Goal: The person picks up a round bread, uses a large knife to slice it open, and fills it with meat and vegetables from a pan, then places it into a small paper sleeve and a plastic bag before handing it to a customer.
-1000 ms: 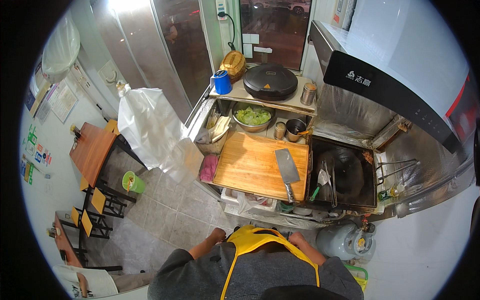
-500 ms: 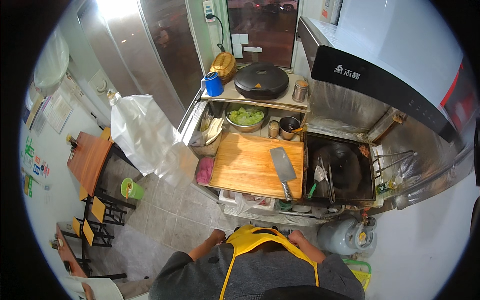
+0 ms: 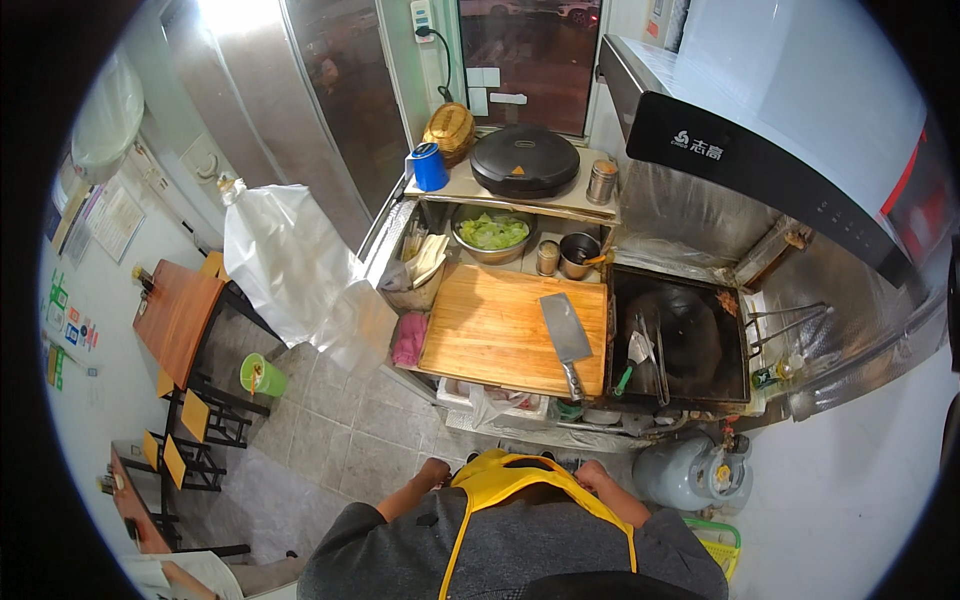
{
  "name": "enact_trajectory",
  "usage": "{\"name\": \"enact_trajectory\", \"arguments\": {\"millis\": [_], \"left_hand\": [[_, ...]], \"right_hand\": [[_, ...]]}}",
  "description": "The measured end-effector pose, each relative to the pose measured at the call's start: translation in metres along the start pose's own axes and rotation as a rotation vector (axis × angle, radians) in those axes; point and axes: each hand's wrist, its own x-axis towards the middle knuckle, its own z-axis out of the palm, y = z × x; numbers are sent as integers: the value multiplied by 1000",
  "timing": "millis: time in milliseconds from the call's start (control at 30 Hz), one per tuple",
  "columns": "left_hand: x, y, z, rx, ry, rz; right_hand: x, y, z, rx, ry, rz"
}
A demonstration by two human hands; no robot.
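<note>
L hand point(image 3: 432, 472) & R hand point(image 3: 594, 475) held apart, near side, apron point(image 3: 492, 481) betw.; grip on it can't be told. Worn already; fastening not vis. Cleaver point(image 3: 566, 328) laid on board point(image 3: 480, 325), R side; greens point(image 3: 493, 232) in far bowl point(image 3: 490, 257); neither being handled.

Clock directions are centred on the wooden cutting board point(image 3: 480, 325), 12 o'clock pointing away from the person. Bare board extends from 9 o'clock to the cleaver point(image 3: 568, 330), which obstructs the 3 o'clock side. The near edge permits entry from 6 o'clock. At 12 o'clock, the shelf point(image 3: 555, 204) restricts overhead access to the lettuce bowl point(image 3: 492, 257); at 1 o'clock, the shaker point(image 3: 547, 260) narrows passage. At 2 o'clock, the range hood point(image 3: 760, 165) overhangs. Beyond the cleaver, the spatula point(image 3: 638, 348) and tongs point(image 3: 661, 370) obstruct the wok's point(image 3: 695, 340) left side. Hanging plastic bags point(image 3: 290, 250) obstruct 10 o'clock.
</note>
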Motion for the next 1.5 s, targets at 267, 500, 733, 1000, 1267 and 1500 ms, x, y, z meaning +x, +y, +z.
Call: {"name": "enact_trajectory", "arguments": {"millis": [267,500,733,1000,1267,1500], "left_hand": [[-11,8,0,20,139,87],[-2,10,8,23,50,-52],[-1,4,13,46,-36,-61],[2,26,-16,-97,-182,-245],[-5,6,22,9,7,-52],[-7,21,7,-23,-38,-174]], "right_hand": [[-17,-10,-8,-40,-4,35],[-33,-16,-11,-33,15,19],[-29,-15,-9,-61,13,8],[-26,-15,-10,-16,-1,30],[-16,-6,-6,47,-19,4],[-26,-10,-11,2,-11,-19]]}}
